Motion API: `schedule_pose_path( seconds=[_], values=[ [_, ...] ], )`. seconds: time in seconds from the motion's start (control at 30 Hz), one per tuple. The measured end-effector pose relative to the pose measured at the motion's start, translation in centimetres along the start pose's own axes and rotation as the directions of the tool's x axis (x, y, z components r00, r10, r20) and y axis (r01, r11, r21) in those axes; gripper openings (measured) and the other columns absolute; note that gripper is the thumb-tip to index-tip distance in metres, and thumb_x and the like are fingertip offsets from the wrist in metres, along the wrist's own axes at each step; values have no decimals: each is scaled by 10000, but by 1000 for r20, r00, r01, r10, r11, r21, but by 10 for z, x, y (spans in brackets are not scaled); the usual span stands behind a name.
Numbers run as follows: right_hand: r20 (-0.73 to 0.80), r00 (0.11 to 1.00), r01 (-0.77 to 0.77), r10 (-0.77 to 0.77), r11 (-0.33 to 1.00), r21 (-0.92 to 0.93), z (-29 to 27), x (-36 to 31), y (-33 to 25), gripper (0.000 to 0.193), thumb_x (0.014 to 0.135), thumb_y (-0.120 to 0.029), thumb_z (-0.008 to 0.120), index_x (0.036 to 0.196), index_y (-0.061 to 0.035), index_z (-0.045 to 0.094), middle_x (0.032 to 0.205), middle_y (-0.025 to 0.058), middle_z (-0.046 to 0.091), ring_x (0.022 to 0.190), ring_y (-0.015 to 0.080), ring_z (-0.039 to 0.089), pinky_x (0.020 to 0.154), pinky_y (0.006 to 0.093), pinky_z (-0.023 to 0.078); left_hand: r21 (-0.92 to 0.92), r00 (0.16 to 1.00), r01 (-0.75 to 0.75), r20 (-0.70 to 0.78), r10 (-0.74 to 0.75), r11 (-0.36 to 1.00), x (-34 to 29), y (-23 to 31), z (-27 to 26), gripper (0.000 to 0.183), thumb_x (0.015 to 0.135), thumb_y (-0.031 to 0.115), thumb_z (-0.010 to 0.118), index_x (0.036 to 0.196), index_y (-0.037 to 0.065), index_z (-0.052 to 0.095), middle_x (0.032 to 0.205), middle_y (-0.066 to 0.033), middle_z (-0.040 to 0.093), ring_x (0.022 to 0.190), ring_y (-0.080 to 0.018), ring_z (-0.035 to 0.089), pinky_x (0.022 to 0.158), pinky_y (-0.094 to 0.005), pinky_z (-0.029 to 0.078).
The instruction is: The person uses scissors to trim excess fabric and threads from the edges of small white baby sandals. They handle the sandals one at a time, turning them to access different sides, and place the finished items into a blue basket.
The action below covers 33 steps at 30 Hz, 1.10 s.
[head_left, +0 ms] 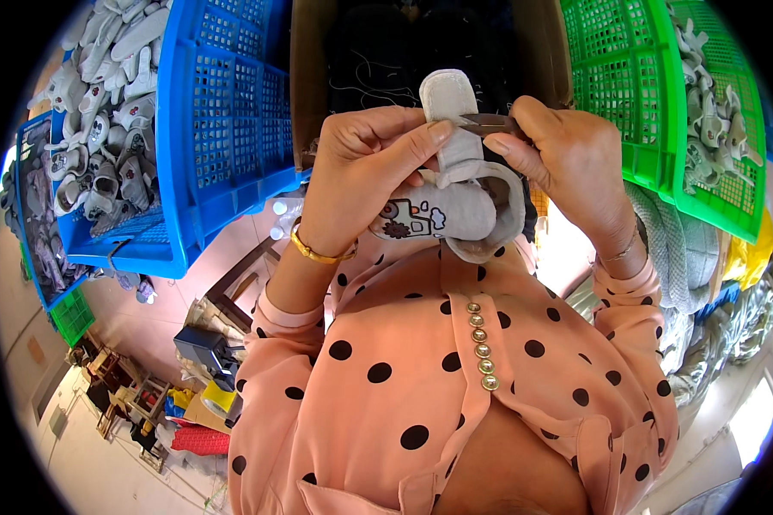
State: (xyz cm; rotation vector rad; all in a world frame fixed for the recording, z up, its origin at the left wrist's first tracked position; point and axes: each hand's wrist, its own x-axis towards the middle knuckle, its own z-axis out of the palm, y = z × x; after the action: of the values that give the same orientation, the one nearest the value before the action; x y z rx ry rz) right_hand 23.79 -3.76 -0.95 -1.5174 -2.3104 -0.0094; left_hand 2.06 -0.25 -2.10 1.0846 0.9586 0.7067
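In front of my chest is a small off-white fabric shoe upper with a cartoon vehicle design on its toe. My left hand is closed on its strap, pinching it between thumb and fingers while the rounded end sticks up past them. A dark, pointed cutting tool, which looks like thread snips, is gripped in my right hand. Its tip touches or lies very close to the strap's edge beside my left thumb. My right palm hides the rest of the tool.
Beyond my hands stands a cardboard box with dark contents and loose pale threads. To the left, a blue plastic crate stands beside many similar small shoe uppers. A green crate is on the right, near grey bundled material.
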Motion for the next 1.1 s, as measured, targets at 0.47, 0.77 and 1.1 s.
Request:
schedule_pose_path(
  seconds=[0.47, 0.77, 1.1],
  values=[
    [60, 997, -46, 39, 992, 119, 7, -2, 0, 397, 847, -437, 641, 711, -87, 513, 540, 20, 490, 449, 196, 488, 428, 295, 377, -71, 996, 64, 62, -60, 995, -1, -8, -3, 188, 871, 177, 702, 963, 14, 723, 729, -16, 664, 629, -27, 598, 533, -141, 470],
    [419, 867, -494, 270, 361, 791, 20, 9, -8, 321, 930, -308, 621, 880, 2, 555, 647, -16, 400, 629, 54, 338, 524, 225, 328, 107, 989, 24, 140, -39, 994, -4, -2, -1, 198, 911, 158, 645, 925, -35, 689, 724, -28, 650, 626, -46, 596, 570, -182, 486],
    [590, 758, -486, 279, -362, 796, 38, 2, -12, 107, 962, -154, 557, 929, -52, 570, 644, -95, 414, 507, -28, 297, 429, 171, 194, -32, 978, -11, 210, 17, 999, 7, -23, -14, 296, 1007, 164, 456, 1167, -64, 558, 895, -111, 685, 796, -156, 683, 751, -251, 565]
  ],
)
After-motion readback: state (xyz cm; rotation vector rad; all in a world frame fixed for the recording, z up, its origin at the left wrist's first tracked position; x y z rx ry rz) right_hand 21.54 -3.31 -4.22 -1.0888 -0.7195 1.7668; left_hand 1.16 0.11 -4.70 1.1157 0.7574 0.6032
